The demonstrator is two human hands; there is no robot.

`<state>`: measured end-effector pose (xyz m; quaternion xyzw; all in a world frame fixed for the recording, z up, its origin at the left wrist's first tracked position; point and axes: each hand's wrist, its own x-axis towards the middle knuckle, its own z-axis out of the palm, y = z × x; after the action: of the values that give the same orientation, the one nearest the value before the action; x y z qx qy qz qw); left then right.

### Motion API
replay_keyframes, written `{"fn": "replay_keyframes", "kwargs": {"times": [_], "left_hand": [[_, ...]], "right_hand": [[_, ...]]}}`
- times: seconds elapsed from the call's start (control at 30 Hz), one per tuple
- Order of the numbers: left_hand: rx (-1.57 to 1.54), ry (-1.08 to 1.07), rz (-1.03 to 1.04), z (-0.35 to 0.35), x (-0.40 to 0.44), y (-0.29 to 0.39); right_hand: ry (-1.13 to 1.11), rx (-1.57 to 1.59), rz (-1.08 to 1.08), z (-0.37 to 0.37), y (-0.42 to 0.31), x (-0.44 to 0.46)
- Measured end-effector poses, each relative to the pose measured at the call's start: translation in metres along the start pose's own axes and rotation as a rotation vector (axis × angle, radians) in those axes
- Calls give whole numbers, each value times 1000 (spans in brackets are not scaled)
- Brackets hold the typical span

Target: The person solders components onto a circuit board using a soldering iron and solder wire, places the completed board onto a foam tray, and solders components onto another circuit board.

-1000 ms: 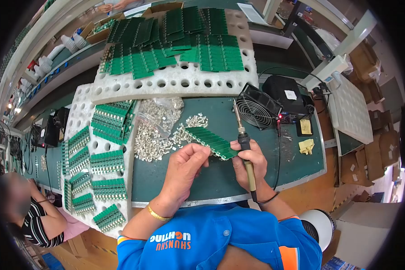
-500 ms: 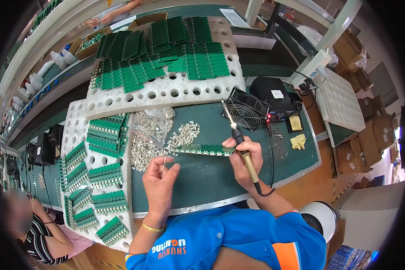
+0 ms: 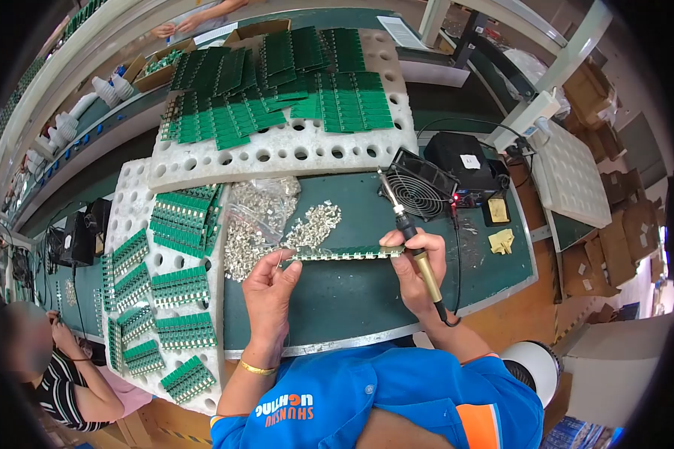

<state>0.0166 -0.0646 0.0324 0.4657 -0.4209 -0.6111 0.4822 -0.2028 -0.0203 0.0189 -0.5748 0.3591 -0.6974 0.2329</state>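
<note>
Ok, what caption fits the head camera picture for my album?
A soldering iron and green circuit board in the right hand, left hand by the board's end.

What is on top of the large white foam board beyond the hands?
Overlapping green circuit boards lie on the foam board, whose holed front strip is bare. The foam beneath them, and covered parts of lower boards, cannot be seen.

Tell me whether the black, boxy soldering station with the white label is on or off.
Apparently on: a small red light glows at the front of the black, boxy soldering station.
</note>
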Motion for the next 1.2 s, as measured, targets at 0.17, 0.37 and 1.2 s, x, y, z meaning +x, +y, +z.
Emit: {"fn": "replay_keyframes", "kwargs": {"times": [0.17, 0.37, 1.2], "left_hand": [[-5, -17, 19, 1, -1, 2], [-9, -16, 13, 0, -3, 6], [-6, -25, 33, -2, -5, 15]], "right_hand": [[19, 7, 24, 0, 0, 1], [14, -21, 17, 2, 2, 2], [-72, -98, -30, 2, -1, 6]]}}
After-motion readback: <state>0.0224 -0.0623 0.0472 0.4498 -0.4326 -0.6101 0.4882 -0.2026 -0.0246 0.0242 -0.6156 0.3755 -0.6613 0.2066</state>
